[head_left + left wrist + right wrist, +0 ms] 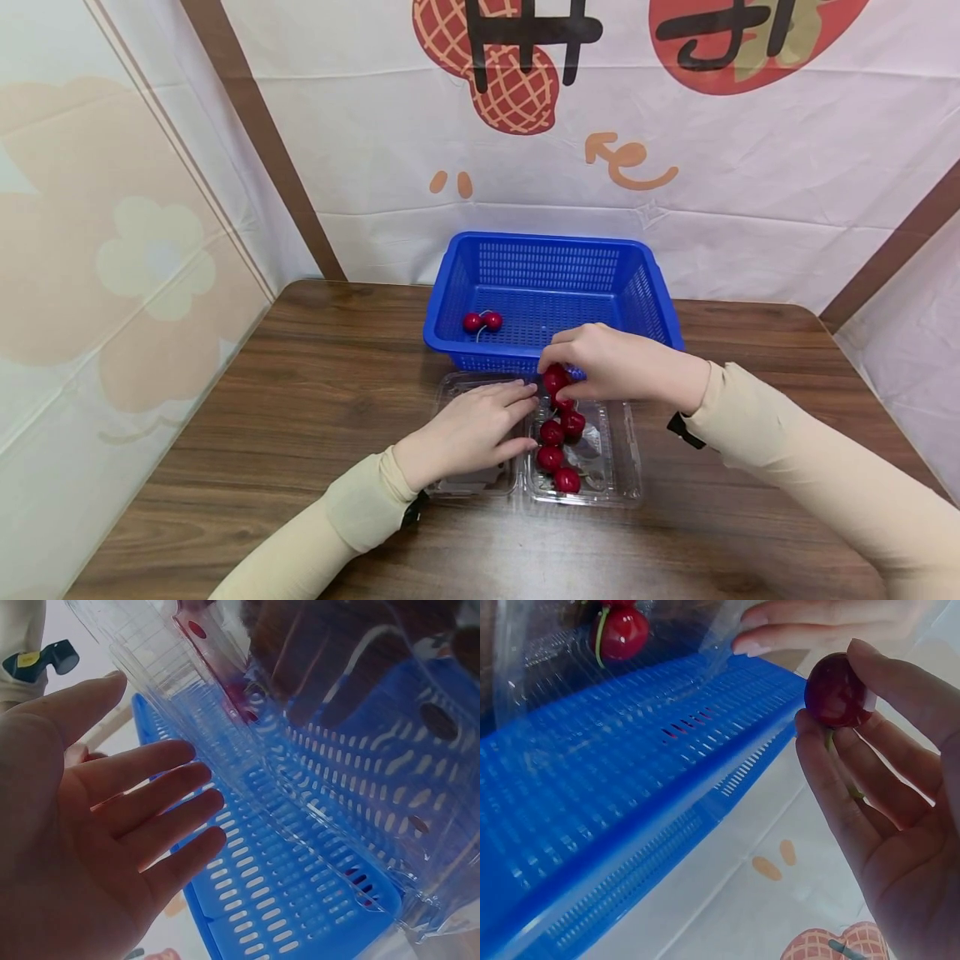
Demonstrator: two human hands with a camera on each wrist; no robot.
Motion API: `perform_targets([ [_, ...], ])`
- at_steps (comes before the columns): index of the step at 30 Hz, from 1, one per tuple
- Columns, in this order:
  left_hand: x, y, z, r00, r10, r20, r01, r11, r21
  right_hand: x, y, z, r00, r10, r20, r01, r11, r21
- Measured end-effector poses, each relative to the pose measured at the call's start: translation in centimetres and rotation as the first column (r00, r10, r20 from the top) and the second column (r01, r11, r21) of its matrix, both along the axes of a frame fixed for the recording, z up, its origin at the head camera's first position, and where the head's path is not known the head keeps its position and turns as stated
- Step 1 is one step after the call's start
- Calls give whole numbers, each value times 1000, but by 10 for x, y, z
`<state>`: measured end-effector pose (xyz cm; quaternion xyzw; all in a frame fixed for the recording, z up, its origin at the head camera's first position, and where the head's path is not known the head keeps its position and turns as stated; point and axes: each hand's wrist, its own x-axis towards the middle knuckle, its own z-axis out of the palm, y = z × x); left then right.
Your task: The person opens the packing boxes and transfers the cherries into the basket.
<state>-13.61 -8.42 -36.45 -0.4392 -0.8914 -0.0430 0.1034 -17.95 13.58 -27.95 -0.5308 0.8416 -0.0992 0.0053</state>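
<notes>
- While the left hand lies over the left half of the clear container, the right hand holds a cherry above the container's far edge, close to the near rim of the blue basket.
- Thumb and fingertips of the right hand pinch that cherry; its green stem hangs down in front of the fingers.
- The left hand's fingers are straight and slightly apart, the thumb well away from them, and the fingertips reach the fold between the container's halves; from where I stand I cannot tell whether they press on it.
- Below the right hand, four red cherries sit in the container's right half, strung out towards its near edge, and another shows just under the thumb; I cannot tell if the hand touches that one.
- Two more cherries with stems lie side by side on the basket floor, by its near left corner.
- The basket stands at the far edge of the wooden table, and the container lies unfolded just in front of it, well in from the table's left and right edges.
- Behind the far edge hangs a pale cloth printed with red peanuts.
- Both arms wear cream sleeves.
</notes>
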Motion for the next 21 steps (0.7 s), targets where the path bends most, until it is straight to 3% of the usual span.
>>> perform_targets([
  [9,0,-3,-1,1000,-3,-3,3,1000,11,-15,-9,8,998,32,-54,-33,999,-13],
  [21,0,-6,-3,1000,-5,-12,5,1000,11,-33,-16,13,999,7,-42,-8,1000,-16],
])
